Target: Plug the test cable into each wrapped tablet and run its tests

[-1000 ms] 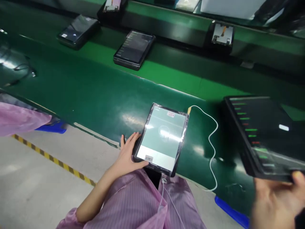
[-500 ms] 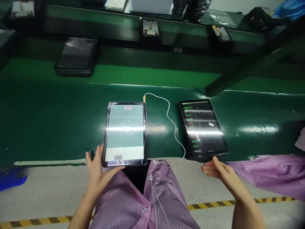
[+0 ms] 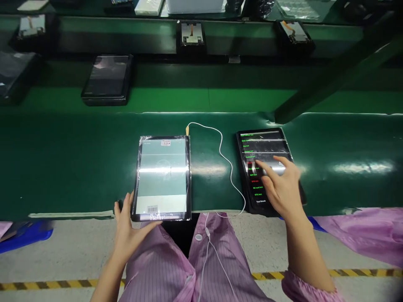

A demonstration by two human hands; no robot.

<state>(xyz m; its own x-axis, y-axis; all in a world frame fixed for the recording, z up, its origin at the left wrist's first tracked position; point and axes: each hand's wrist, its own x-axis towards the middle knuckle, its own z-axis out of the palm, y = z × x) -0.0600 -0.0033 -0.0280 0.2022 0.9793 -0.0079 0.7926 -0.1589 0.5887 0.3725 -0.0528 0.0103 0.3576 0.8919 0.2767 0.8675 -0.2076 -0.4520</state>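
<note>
A tablet (image 3: 163,180) with a lit pale screen lies at the table's front edge, a barcode sticker near its bottom and another sticker at its top. My left hand (image 3: 127,239) grips its lower left corner, thumb along the bottom edge and fingers at the left side. A white cable (image 3: 222,147) runs from a yellowish plug (image 3: 187,130) at its top right corner. To the right is a second tablet (image 3: 248,184), its dark screen listing green and red lines. Over that one hovers my right hand (image 3: 281,182), index fingertip at the list, touching or nearly so, fingers apart.
Another dark tablet (image 3: 107,79) sits further back on the left. Along the rear belt stand several devices with exposed innards, one of them a device (image 3: 191,35) at the middle. A dark green post (image 3: 315,94) slants down at the right. Pink cloth (image 3: 362,230) hangs at right.
My right hand has moved from the bottom edge of the right tablet up over its screen, index finger out. My left hand remains at the left tablet's corner. The view has shifted slightly.
</note>
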